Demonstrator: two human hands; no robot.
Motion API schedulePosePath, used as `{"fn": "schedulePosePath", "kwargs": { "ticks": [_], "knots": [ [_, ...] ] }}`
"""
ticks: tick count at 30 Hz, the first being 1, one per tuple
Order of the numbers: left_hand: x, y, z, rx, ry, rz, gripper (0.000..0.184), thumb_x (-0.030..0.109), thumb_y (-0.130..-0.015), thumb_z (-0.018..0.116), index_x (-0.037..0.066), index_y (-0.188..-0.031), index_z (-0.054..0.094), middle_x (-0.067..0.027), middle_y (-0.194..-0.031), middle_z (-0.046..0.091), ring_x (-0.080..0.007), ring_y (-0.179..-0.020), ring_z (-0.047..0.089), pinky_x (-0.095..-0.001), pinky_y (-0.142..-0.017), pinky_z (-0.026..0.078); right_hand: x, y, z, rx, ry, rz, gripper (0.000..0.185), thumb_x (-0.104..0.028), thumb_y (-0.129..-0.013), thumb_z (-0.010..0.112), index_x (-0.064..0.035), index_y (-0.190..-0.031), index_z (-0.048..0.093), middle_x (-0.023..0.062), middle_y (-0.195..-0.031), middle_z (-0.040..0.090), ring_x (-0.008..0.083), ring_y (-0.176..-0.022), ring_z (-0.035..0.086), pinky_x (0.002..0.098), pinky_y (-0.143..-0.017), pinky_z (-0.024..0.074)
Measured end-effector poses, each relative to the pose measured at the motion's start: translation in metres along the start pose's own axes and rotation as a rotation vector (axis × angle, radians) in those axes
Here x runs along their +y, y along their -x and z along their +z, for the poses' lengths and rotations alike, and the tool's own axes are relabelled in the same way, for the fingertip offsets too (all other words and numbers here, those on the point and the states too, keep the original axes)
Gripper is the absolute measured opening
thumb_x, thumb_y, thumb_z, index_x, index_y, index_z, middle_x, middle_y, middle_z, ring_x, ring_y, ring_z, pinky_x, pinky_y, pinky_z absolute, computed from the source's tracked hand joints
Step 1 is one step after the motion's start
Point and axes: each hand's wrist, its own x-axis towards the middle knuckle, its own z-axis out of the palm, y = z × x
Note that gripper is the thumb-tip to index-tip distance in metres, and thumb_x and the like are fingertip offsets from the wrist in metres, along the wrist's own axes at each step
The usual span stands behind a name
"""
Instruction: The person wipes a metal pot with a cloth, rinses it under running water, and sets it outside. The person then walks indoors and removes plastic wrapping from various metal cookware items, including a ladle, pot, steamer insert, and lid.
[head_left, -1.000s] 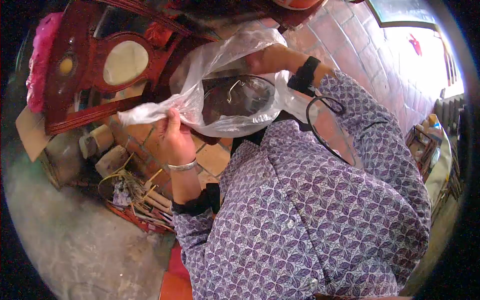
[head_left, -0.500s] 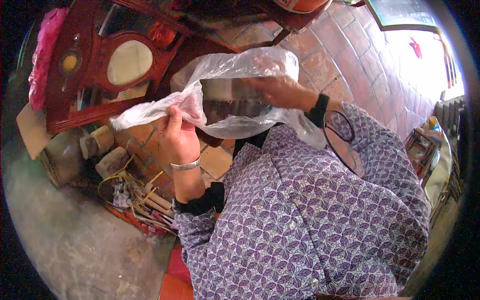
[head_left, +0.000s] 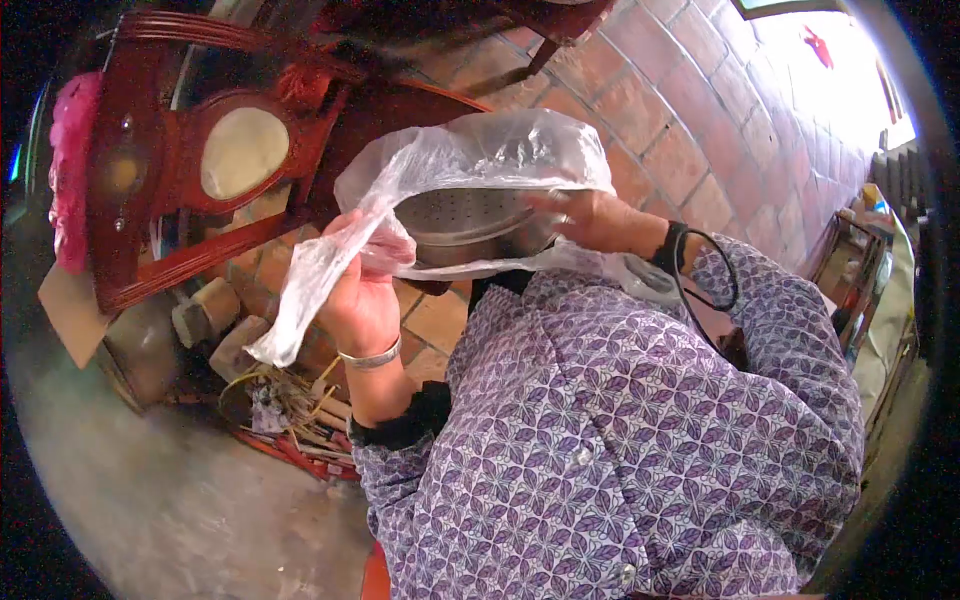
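Observation:
My left hand [head_left: 362, 295] is closed on the gathered edge of a clear plastic bag [head_left: 510, 145], with a twisted end hanging below the fingers. The bag's mouth gapes, and inside it shows a round metal pan [head_left: 465, 220] with small holes in its surface. At the right side of the bag's opening is my right hand [head_left: 575, 215], over the pan's right edge; its fingers are blurred and partly hidden by plastic. A black cord loop [head_left: 733, 285] hangs at my right wrist.
Carved red wooden furniture with an oval panel [head_left: 245, 153] stands at the left, pink fabric [head_left: 75, 170] beside it. Below are wooden blocks and a basket of sticks [head_left: 300, 415]. Brick-coloured floor tiles [head_left: 650, 120] extend to the upper right. A crate of items [head_left: 850, 260] is at the right.
The perforated pan now shows inside the bag, where a thin curved wire and dark interior showed earlier. My right hand has moved lower, and the twisted bag end now hangs down.

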Motion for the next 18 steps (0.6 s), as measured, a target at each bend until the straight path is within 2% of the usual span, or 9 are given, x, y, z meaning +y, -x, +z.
{"fn": "schedulePosePath", "kwargs": {
  "ticks": [2, 4, 7, 8, 11, 13, 14, 16, 18],
  "knots": [
    [-0.003, 0.005, -0.003, 0.069, -0.02, -0.034, 0.027, 0.015, -0.082, 0.055, -0.003, -0.103, 0.055, -0.0135, -0.088, 0.061, -0.023, -0.07, 0.059, -0.0336, -0.058, 0.049, 0.005, 0.007, -0.013, 0.187, -0.051, -0.14, 0.049, -0.01, -0.073, 0.061, -0.0042, -0.12, 0.047, 0.0193, -0.115, 0.052, 0.0309, -0.108, 0.049, 0.0363, -0.093, 0.0386],
    [-0.003, 0.009, -0.002, 0.023, -0.027, -0.078, 0.028, 0.017, -0.082, 0.056, -0.003, -0.102, 0.055, -0.0137, -0.086, 0.061, -0.0232, -0.071, 0.059, -0.0332, -0.058, 0.049, 0.019, 0.002, -0.025, 0.444, 0.182, -0.273, 0.049, -0.011, -0.073, 0.063, -0.0031, -0.119, 0.048, 0.0175, -0.115, 0.052, 0.0286, -0.109, 0.049, 0.0354, -0.093, 0.0381],
    [-0.007, 0.012, 0.0, 0.034, -0.091, -0.071, 0.029, 0.019, -0.082, 0.056, -0.003, -0.101, 0.055, -0.0126, -0.083, 0.061, -0.0227, -0.071, 0.059, -0.033, -0.06, 0.049, 0.061, -0.014, -0.046, 0.405, 0.03, 0.012, 0.047, -0.011, -0.076, 0.062, -0.0042, -0.12, 0.048, 0.015, -0.116, 0.053, 0.0257, -0.11, 0.049, 0.0333, -0.091, 0.0391],
    [-0.01, 0.013, -0.001, 0.056, -0.116, -0.054, 0.03, 0.021, -0.082, 0.056, -0.003, -0.1, 0.055, -0.012, -0.082, 0.061, -0.0224, -0.071, 0.059, -0.0328, -0.06, 0.048, 0.051, -0.014, -0.058, 0.607, 0.158, -0.08, 0.034, -0.027, -0.075, 0.061, -0.0059, -0.102, 0.06, 0.0177, -0.093, 0.061, 0.0339, -0.087, 0.058, 0.0395, -0.075, 0.0468],
    [-0.008, 0.014, 0.007, -0.01, -0.161, -0.081, 0.034, 0.027, -0.081, 0.056, -0.001, -0.101, 0.056, -0.0106, -0.083, 0.061, -0.0214, -0.071, 0.059, -0.0319, -0.061, 0.048, 0.051, -0.022, -0.07, 0.703, 0.177, -0.129, 0.033, -0.025, -0.077, 0.06, -0.0051, -0.103, 0.058, 0.0152, -0.091, 0.062, 0.0302, -0.085, 0.06, 0.0395, -0.075, 0.0468],
    [-0.015, 0.017, -0.001, -0.019, -0.079, -0.114, 0.034, 0.028, -0.081, 0.057, 0.0, -0.102, 0.056, -0.0107, -0.09, 0.06, -0.0212, -0.075, 0.059, -0.0334, -0.065, 0.049, 0.051, -0.028, -0.063, 0.459, -0.199, 0.032, 0.029, -0.021, -0.079, 0.058, -0.0026, -0.101, 0.059, 0.0125, -0.089, 0.063, 0.0224, -0.081, 0.061, 0.036, -0.072, 0.0484],
    [-0.019, 0.018, -0.004, -0.02, -0.079, -0.115, 0.034, 0.028, -0.081, 0.057, 0.0, -0.102, 0.056, -0.0107, -0.09, 0.06, -0.0212, -0.075, 0.059, -0.0334, -0.065, 0.049, 0.053, -0.025, -0.059, 0.169, -0.705, 0.23, 0.025, -0.017, -0.081, 0.055, 0.0, -0.099, 0.059, 0.0115, -0.086, 0.063, 0.0157, -0.078, 0.06, 0.0316, -0.068, 0.0496],
    [-0.025, 0.02, -0.008, 0.003, -0.062, -0.071, 0.033, 0.026, -0.082, 0.056, 0.0, -0.103, 0.055, -0.0108, -0.098, 0.059, -0.0219, -0.083, 0.059, -0.0353, -0.072, 0.049, 0.052, -0.023, -0.04, -0.058, -0.681, 0.36, 0.023, -0.013, -0.08, 0.053, 0.0008, -0.098, 0.059, 0.0126, -0.081, 0.061, 0.0143, -0.074, 0.06, 0.0291, -0.062, 0.0496],
    [-0.024, 0.018, -0.005, -0.084, -0.038, -0.075, 0.032, 0.024, -0.083, 0.056, 0.0, -0.103, 0.055, -0.0105, -0.104, 0.057, -0.0223, -0.09, 0.058, -0.0363, -0.078, 0.048, 0.088, -0.018, -0.012, -0.157, -0.045, 0.176, 0.024, -0.016, -0.08, 0.049, -0.0022, -0.096, 0.06, 0.0087, -0.083, 0.061, 0.0187, -0.077, 0.062, 0.033, -0.062, 0.0514]
  ]
}}
